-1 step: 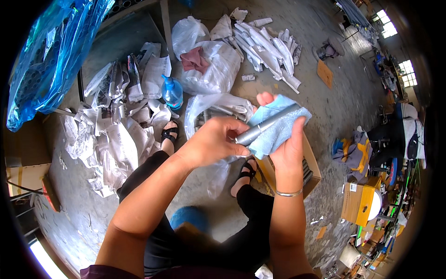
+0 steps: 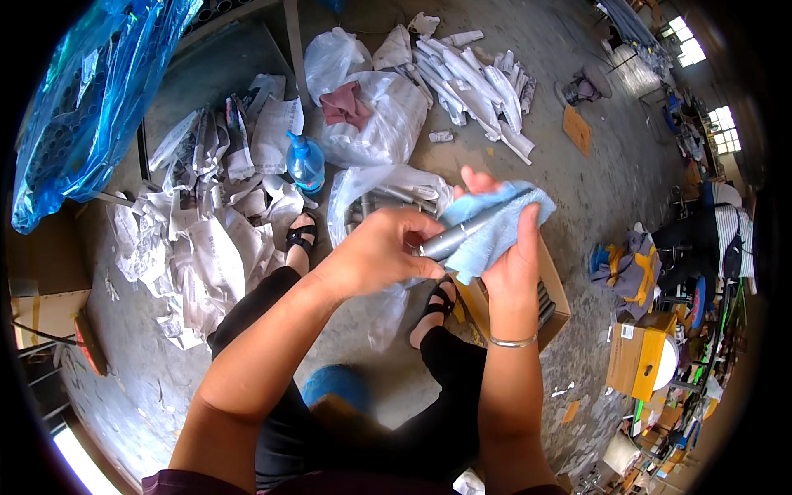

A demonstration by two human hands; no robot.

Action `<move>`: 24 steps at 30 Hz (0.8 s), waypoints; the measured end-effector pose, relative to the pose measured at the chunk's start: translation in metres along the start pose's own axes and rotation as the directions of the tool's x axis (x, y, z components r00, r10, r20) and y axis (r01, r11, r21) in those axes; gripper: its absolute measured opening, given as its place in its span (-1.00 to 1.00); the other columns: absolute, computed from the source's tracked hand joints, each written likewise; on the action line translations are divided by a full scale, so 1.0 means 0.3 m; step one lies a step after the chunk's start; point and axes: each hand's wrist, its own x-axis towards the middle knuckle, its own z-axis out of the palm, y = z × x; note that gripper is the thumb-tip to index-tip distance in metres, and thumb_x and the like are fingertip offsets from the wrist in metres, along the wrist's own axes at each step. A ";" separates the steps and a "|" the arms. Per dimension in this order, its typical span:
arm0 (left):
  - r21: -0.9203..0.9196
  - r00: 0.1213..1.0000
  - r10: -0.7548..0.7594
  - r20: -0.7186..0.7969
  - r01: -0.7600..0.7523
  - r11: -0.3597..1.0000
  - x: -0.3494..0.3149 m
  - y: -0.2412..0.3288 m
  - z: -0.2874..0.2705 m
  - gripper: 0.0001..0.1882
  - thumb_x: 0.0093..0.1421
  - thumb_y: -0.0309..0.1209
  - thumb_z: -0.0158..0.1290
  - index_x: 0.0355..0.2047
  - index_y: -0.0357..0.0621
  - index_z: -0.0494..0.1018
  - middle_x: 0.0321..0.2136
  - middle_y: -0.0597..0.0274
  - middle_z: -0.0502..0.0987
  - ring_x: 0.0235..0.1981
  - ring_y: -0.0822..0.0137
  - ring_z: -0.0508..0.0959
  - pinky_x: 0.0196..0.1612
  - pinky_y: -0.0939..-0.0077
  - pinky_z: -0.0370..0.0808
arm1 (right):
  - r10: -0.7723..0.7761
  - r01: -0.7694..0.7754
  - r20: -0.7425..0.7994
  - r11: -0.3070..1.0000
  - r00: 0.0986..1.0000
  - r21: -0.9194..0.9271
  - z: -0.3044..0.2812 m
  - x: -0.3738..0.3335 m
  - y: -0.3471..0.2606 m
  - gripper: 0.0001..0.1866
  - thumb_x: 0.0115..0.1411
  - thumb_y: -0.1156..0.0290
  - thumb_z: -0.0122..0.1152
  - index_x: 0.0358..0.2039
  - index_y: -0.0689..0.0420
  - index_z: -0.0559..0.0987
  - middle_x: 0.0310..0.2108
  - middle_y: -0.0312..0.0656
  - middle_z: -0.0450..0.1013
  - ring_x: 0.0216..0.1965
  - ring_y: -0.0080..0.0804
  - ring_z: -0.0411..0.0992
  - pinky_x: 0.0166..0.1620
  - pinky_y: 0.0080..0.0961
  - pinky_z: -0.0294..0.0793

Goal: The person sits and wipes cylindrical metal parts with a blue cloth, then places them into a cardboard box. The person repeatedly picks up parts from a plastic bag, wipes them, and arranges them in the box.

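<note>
My left hand [image 2: 371,257] grips the near end of a short grey metal tube [image 2: 456,237] in front of my knees. My right hand [image 2: 513,262], a thin bangle on its wrist, holds a light blue cloth [image 2: 495,216] wrapped around the far part of the tube. The tube slants up to the right, and its far end is hidden in the cloth. Just beyond my hands, a clear plastic bag [image 2: 375,191] holds more grey tubes.
A blue spray bottle [image 2: 305,162] stands on the concrete floor by a heap of crumpled paper wrappers [image 2: 206,247]. An open cardboard box [image 2: 554,290] sits at my right foot. Paper-wrapped tubes [image 2: 478,74] lie further off, and blue plastic sheeting [image 2: 91,99] is at the upper left.
</note>
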 end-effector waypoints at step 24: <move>0.418 0.905 0.319 -0.281 -0.184 0.890 0.009 0.001 0.103 -0.72 -0.15 -0.62 0.23 -0.38 -0.28 0.43 -0.51 0.14 0.51 -0.56 0.42 0.51 -0.44 0.52 0.46 | -0.036 0.027 0.095 0.995 0.995 0.093 -0.007 -0.017 0.048 -0.59 0.08 0.03 0.25 -0.18 0.02 0.46 -0.09 -0.13 0.41 0.13 -0.15 0.26 0.21 -0.17 0.19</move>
